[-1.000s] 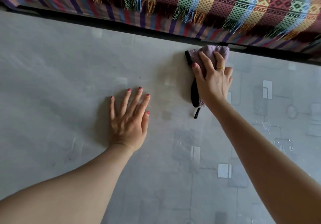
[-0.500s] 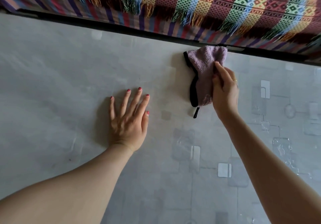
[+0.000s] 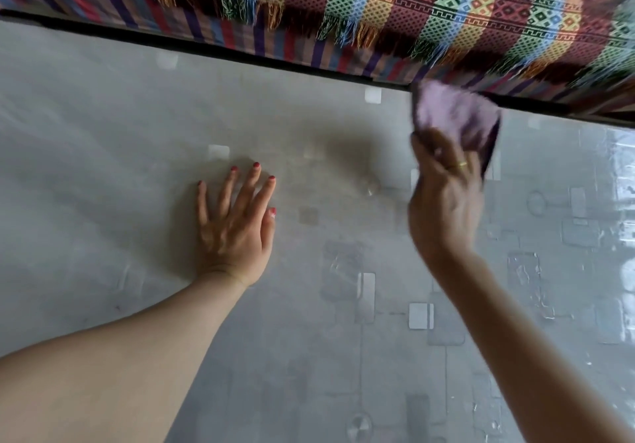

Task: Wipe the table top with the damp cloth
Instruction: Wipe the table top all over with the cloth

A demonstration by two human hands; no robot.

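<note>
The grey table top with faint square patterns fills most of the view. A lilac cloth with a dark edge is bunched up and blurred near the table's far edge, raised off the surface. My right hand grips its lower part, fingers closed, a ring showing. Left of centre, my left hand lies flat on the table with fingers spread and nothing in it.
A colourful woven blanket with fringes hangs along the far side, just behind the table's dark far edge. Wet, shiny streaks show on the right part of the table.
My right hand has gathered the cloth and lifted it off the table, where it lay flat before. The left hand has stayed in place.
</note>
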